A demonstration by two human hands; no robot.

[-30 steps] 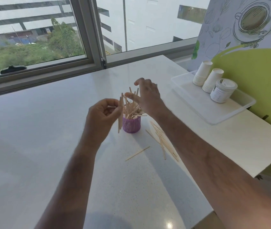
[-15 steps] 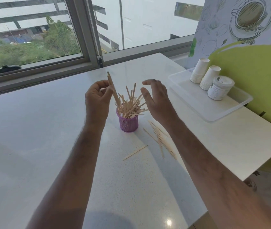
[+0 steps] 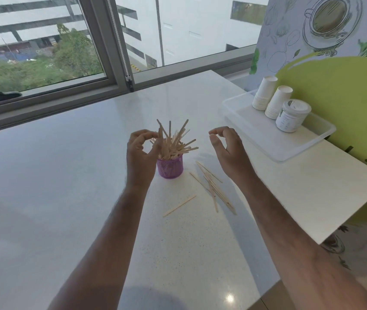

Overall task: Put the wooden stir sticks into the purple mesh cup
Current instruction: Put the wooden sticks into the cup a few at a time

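The purple mesh cup [image 3: 170,168] stands on the white table, full of wooden stir sticks [image 3: 176,143] that fan upward. My left hand [image 3: 139,153] is against the cup's left side, thumb and fingertips pinched on one stick [image 3: 160,130] that stands in the cup. To the right of the cup my right hand [image 3: 228,151] hovers with curled, parted fingers and holds nothing. Several loose sticks [image 3: 214,189] lie in a pile on the table under that hand. A single stick [image 3: 179,205] lies apart, nearer to me.
A clear plastic tray [image 3: 265,142] at the right holds two stacks of paper cups [image 3: 265,92] and a white lidded jar [image 3: 292,116]. The table's right edge [image 3: 355,211] drops off near the green wall. A window frame [image 3: 119,86] runs along the back.
My left hand has lowered its stick from upright above the cup down among the sticks in it. My right hand has drawn back to the right, away from the cup.
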